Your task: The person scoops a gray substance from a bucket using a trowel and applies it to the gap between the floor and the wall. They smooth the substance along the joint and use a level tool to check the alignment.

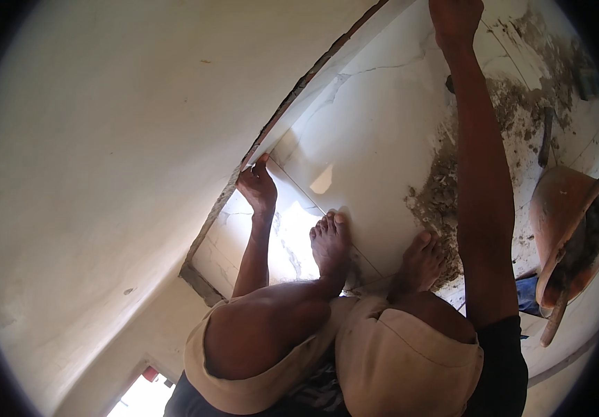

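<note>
A long white tile strip (370, 36) stands along the foot of the cream wall (140, 125). At its near end is my left hand (258, 189), closed on the strip, its thumb against the end and the other fingers partly hidden. My right arm stretches far forward, and my right hand (456, 19) is closed at the top edge of the view, close to the strip's far part. Whatever its fingers hold is cut off from sight. Between my arms my bare feet rest on the glossy white floor tiles (383, 132).
Wet grey-brown mortar (442, 181) is smeared over the floor right of centre. Farther right sits an orange pan (560, 201) with mortar inside and a wooden handle (555, 321) leaning out. A dark bar-like tool (546, 135) lies beyond it. Rough broken wall edging (202, 281) runs near my left knee.
</note>
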Motion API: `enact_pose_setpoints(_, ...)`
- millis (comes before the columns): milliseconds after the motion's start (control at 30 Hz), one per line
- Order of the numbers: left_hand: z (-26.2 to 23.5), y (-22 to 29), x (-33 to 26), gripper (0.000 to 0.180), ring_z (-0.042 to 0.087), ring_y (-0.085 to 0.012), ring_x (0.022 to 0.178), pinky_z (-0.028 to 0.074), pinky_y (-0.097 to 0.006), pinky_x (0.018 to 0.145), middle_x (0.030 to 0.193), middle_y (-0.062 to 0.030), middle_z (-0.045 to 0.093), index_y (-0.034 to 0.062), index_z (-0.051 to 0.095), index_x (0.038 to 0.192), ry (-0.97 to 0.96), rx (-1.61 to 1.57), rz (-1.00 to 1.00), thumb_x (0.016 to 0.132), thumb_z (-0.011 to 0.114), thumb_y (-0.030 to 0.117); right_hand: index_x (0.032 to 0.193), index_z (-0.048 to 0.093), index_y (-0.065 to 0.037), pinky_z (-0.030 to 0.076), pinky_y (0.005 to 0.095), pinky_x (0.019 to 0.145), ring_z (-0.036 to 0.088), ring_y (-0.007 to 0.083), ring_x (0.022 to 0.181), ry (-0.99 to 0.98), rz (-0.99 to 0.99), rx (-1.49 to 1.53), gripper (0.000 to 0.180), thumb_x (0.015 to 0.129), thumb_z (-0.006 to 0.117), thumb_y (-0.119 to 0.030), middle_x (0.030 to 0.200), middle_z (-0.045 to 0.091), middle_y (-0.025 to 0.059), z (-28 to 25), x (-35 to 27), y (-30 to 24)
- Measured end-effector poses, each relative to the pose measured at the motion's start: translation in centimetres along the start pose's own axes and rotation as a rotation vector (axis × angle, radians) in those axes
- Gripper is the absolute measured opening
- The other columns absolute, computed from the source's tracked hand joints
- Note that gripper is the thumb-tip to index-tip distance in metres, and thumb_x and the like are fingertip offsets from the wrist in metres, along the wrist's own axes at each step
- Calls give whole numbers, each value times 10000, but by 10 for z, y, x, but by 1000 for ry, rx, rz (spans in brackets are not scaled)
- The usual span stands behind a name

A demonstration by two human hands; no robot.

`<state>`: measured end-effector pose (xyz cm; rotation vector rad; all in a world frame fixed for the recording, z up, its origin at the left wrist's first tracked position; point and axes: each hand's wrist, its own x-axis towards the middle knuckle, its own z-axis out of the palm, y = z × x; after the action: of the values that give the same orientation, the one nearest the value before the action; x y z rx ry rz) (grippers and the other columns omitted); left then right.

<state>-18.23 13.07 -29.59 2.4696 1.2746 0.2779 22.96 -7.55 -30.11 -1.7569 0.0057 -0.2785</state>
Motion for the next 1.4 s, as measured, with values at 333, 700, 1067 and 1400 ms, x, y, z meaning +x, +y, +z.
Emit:
enact_pose_setpoints(333,10,3,6,228,715,-231,673,531,-363,668,783,-169,754,-59,767,876,71,2,58,903,733,165,732,579,59,373,344,587,425,126,628,3,34,117,462,1020,598,-302,604,482,22,4,2,-1)
enact_pose_setpoints(700,23,3,5,390,583,-252,482,421,-416,492,612,-206,669,-100,691,689,176,-80,109,909,746,218,912,682,75,493,431,835,654,310,904,131,-144,-79,386,1007,606,-290,884,708,213,11,2,12)
enact_pose_setpoints(1067,11,12,4,280,701,-268,634,512,-383,586,772,-222,738,-115,738,855,61,18,-28,917,699,156,1226,586,138,455,458,1029,573,437,1212,327,166,122,662,960,654,-464,1273,576,359,44,-39,1)
enact_pose_setpoints(1400,14,0,8,296,730,-287,693,540,-389,641,809,-218,746,-85,759,890,59,-61,-41,933,671,194,1367,510,123,401,474,1104,459,482,1347,270,146,116,609,993,616,-346,1384,494,379,46,-38,-9)
